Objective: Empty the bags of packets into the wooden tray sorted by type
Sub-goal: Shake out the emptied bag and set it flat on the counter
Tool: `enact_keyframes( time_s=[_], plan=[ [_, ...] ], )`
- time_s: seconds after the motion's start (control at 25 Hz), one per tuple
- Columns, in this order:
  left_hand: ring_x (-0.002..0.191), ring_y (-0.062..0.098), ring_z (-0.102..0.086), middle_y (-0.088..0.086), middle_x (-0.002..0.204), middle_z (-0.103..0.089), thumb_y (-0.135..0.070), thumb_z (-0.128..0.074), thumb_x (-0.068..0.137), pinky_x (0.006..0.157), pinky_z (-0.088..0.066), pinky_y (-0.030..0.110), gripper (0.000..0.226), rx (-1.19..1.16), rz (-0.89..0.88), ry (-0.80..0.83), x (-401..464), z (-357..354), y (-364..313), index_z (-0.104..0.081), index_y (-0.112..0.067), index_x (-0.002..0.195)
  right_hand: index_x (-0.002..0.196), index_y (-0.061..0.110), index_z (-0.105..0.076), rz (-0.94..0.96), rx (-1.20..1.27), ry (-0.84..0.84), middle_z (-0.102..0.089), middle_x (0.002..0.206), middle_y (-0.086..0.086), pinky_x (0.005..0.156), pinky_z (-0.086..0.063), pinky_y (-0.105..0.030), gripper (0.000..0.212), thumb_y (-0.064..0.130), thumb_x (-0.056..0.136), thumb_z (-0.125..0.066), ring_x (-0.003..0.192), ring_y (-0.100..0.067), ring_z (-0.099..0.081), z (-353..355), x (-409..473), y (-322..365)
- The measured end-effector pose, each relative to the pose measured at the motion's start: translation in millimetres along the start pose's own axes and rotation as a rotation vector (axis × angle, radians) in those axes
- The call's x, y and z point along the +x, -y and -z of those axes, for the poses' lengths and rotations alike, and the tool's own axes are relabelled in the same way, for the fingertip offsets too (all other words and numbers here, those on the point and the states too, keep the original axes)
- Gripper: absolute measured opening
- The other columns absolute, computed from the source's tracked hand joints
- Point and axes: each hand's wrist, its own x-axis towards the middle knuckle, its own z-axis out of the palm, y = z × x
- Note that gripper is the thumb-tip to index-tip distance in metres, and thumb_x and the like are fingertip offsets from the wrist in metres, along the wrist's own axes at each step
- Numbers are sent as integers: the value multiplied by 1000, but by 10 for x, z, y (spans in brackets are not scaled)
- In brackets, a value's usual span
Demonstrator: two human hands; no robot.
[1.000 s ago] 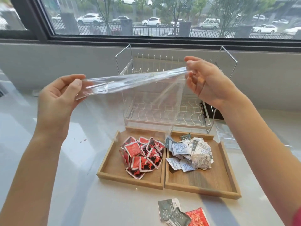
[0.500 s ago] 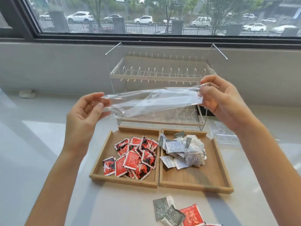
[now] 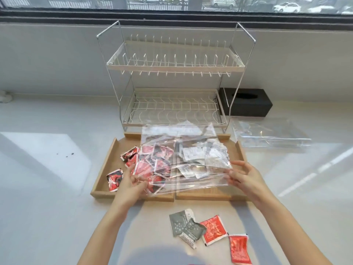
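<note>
A two-compartment wooden tray (image 3: 107, 165) lies on the white counter. Red packets (image 3: 129, 156) fill its left compartment and white-grey packets (image 3: 193, 153) its right one. An empty clear plastic bag (image 3: 183, 150) lies spread low over both piles. My left hand (image 3: 131, 185) pinches the bag's near left corner and my right hand (image 3: 246, 177) holds its near right edge. Loose on the counter in front of the tray are grey packets (image 3: 186, 226) and two red packets (image 3: 213, 229).
A white two-tier wire dish rack (image 3: 175, 69) stands right behind the tray. A black tissue box (image 3: 248, 102) sits to its right, and another clear bag (image 3: 271, 132) lies flat right of the tray. The window wall runs along the back.
Both hands have come down and toward me with the clear bag, from stretched high in front of the rack to lying low over the tray. The view has tilted down.
</note>
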Motion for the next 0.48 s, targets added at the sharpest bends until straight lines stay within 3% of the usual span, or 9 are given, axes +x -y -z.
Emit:
enact_keyframes(
  time_s=[0.12,0.2,0.24,0.36,0.44,0.48],
  plan=[
    [53,8,-61,10,79,-59,0,-49,85,44,-45,9,48,38,100,52,4,-18,33,-37,-8,131,120,3,-47,-70,-158,-17,-56,80,-9,45,-47,-13,33,0,88,-50,62,-16,-53,-2,21,-60],
    [63,11,-57,4,78,-60,-18,-49,90,51,-45,13,18,32,106,18,-5,-22,-33,-55,-13,106,116,10,-50,-131,-207,13,-55,75,-4,48,-45,-18,28,11,89,-50,60,-13,-50,-5,44,-7],
    [65,9,-52,0,75,-58,-25,-47,91,55,-41,15,14,46,84,-29,9,-21,-49,-58,-17,89,112,14,-52,-137,-216,27,-54,73,-1,49,-44,-18,23,16,90,-50,60,-12,-49,-5,56,28],
    [54,10,-46,-2,58,-52,-26,-44,92,53,-35,20,28,117,21,-124,94,18,7,-56,-21,67,98,15,-57,-59,-295,23,-51,68,2,47,-40,-15,13,24,91,-52,58,-10,-46,-15,110,88],
    [46,14,-45,0,51,-49,-18,-46,91,51,-37,27,27,167,8,-86,129,39,74,-56,-18,66,86,12,-57,-58,-305,37,-50,66,-2,47,-40,-14,9,15,91,-50,57,-11,-45,-19,135,84],
    [49,13,-49,1,57,-53,-12,-46,91,53,-41,26,24,159,10,-65,125,44,93,-57,-17,70,80,11,-55,-69,-332,74,-51,65,-3,48,-41,-14,13,11,91,-48,56,-12,-46,8,133,64]
  ],
)
